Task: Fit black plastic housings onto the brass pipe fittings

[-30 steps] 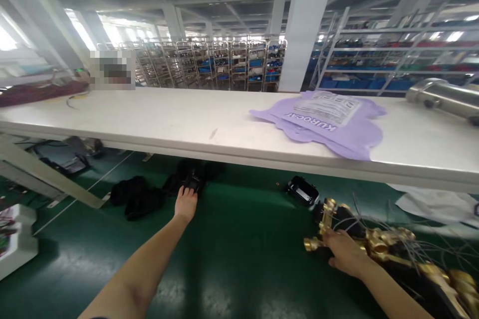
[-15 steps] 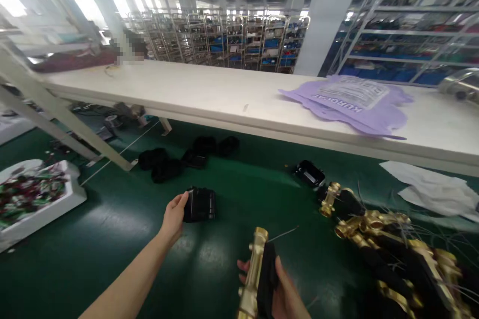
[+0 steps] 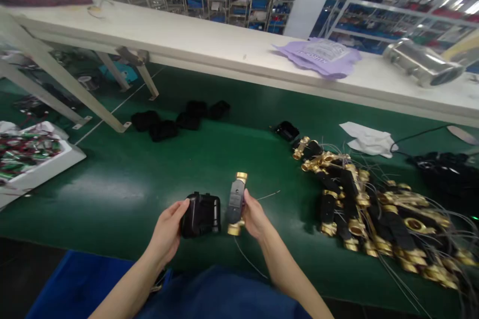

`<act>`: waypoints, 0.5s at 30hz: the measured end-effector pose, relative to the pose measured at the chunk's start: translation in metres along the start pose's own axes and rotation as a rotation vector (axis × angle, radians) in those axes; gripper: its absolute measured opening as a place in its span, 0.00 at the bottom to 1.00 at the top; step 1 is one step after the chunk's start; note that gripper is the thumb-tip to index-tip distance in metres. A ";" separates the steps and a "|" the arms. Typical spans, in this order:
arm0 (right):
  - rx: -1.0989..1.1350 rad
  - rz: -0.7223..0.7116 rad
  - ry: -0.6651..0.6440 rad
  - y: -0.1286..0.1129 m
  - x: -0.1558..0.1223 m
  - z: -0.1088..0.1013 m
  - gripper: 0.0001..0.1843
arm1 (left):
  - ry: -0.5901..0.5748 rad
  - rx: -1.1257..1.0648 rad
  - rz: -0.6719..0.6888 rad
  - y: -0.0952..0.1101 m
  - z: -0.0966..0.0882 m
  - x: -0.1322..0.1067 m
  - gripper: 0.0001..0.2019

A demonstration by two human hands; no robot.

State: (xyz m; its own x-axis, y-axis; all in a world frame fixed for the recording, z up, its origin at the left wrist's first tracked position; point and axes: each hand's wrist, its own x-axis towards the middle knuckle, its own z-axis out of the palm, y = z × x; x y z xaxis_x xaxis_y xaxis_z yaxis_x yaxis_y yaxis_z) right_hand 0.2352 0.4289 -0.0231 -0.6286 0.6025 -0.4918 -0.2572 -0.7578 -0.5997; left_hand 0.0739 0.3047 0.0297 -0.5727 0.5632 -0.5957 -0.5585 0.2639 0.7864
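My left hand (image 3: 168,229) grips a black plastic housing (image 3: 201,215) just above the near edge of the green work surface (image 3: 123,179). Right beside it, my right hand (image 3: 255,218) holds a brass-ended fitting with a grey body (image 3: 236,203), upright, with a thin wire trailing from it. The two parts sit a few centimetres apart in front of me.
A pile of brass fittings with black bodies and wires (image 3: 374,214) lies at the right. Several black housings (image 3: 179,115) lie further back, one more (image 3: 287,130) near the pile. A white tray of parts (image 3: 33,157) stands left. A white table (image 3: 209,42) carries a purple bag (image 3: 318,56) and a metal cylinder (image 3: 422,64).
My left hand took a black housing from under the table and pulled it toward me. My right hand lifted a brass fitting from the pile and brought it beside the housing. The view tilted down.
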 end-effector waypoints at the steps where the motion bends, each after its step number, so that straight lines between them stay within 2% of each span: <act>1: 0.013 0.006 -0.009 0.005 -0.004 0.004 0.26 | -0.004 0.005 -0.010 -0.003 -0.001 -0.004 0.26; 3: -0.008 0.006 -0.027 0.013 -0.010 0.009 0.25 | -0.007 0.023 -0.026 -0.008 -0.004 -0.009 0.26; 5: -0.129 -0.025 -0.015 0.018 -0.014 0.014 0.23 | -0.018 0.052 -0.034 -0.010 -0.006 -0.010 0.26; 9: -0.652 -0.257 0.092 0.017 -0.020 0.025 0.15 | -0.042 0.111 -0.057 -0.015 -0.009 -0.010 0.26; 12: -0.994 -0.420 0.063 0.016 -0.027 0.039 0.12 | -0.064 0.118 -0.107 -0.020 -0.011 -0.007 0.23; 15: -1.213 -0.476 0.039 0.022 -0.034 0.048 0.14 | -0.062 0.075 -0.162 -0.022 -0.015 -0.002 0.14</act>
State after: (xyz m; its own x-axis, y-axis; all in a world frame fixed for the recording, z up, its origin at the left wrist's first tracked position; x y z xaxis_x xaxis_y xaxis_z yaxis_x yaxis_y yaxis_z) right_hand 0.2154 0.3795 0.0110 -0.6334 0.7696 -0.0803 0.3882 0.2263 -0.8933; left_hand 0.0781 0.2859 0.0109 -0.4395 0.5555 -0.7059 -0.5929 0.4109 0.6925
